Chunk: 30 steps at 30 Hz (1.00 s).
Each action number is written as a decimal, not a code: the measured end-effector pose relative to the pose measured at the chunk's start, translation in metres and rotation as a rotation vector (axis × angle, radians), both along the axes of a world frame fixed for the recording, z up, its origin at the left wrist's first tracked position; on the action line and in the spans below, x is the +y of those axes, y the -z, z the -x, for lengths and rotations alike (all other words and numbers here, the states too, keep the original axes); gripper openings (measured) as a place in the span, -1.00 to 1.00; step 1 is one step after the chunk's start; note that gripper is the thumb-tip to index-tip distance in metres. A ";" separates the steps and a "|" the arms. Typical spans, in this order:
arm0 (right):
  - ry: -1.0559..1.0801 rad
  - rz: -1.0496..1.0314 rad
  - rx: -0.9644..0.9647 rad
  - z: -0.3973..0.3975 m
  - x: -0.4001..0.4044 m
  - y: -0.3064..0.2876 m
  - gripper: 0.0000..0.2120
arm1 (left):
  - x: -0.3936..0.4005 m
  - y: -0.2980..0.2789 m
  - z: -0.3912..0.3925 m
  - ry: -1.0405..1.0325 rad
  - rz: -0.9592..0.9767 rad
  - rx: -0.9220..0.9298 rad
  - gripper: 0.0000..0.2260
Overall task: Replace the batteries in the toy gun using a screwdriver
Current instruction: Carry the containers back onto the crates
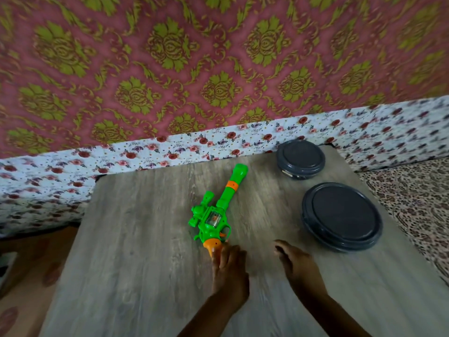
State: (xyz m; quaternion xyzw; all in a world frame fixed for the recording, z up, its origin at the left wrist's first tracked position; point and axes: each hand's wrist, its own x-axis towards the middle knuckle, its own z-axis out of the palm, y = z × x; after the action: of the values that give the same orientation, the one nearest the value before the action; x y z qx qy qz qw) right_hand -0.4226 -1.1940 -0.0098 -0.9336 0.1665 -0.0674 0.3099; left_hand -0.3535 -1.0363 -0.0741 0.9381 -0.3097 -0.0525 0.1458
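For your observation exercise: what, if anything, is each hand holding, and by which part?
The left hand grips the toy gun by its orange handle, which lies on the table. The right hand holds nothing; its fingers curl loosely.

Grey wood-grain table (145,263), floral quilt (170,149) behind it, pink-and-green damask cloth (170,57) hanging above, brown floor (29,288) left.
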 end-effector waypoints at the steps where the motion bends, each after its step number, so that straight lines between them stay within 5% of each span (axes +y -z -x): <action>1: 0.037 -0.007 -0.056 0.001 -0.006 -0.013 -0.81 | -0.005 -0.002 0.000 -0.031 -0.008 0.002 -0.54; 9: 0.493 -0.355 -0.228 -0.020 -0.135 -0.051 -0.73 | -0.098 -0.022 -0.029 -0.039 0.064 0.095 -0.54; 13: 0.497 -0.062 -0.041 -0.021 -0.215 -0.031 -0.77 | -0.150 -0.040 -0.055 -0.117 0.252 0.316 -0.46; 16: 0.450 0.010 0.119 -0.023 -0.255 -0.005 -0.75 | -0.192 -0.052 -0.082 -0.257 0.368 0.444 -0.62; 21: 0.402 0.072 0.121 -0.018 -0.273 0.023 -0.74 | -0.249 -0.056 -0.123 -0.568 0.470 0.596 -0.69; 23: 0.423 -0.008 0.085 -0.014 -0.279 0.032 -0.70 | -0.266 -0.055 -0.136 -0.643 0.484 0.645 -0.61; 27: 0.413 -0.097 0.051 -0.011 -0.280 0.038 -0.60 | -0.292 -0.036 -0.167 -0.776 0.622 0.806 -0.05; 28: 0.409 -0.098 0.041 -0.010 -0.278 0.037 -0.59 | -0.297 -0.036 -0.171 -0.813 0.643 0.849 -0.02; 30: 0.411 -0.107 0.013 -0.009 -0.278 0.039 -0.60 | -0.308 -0.042 -0.169 -0.858 0.721 0.914 -0.25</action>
State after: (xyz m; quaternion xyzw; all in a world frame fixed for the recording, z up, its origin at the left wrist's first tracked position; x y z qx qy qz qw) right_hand -0.4140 -1.4719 -0.0484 -0.8627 0.3590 -0.1142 0.3375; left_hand -0.1848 -1.3440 -0.0323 0.7549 0.1796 -0.2724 0.5689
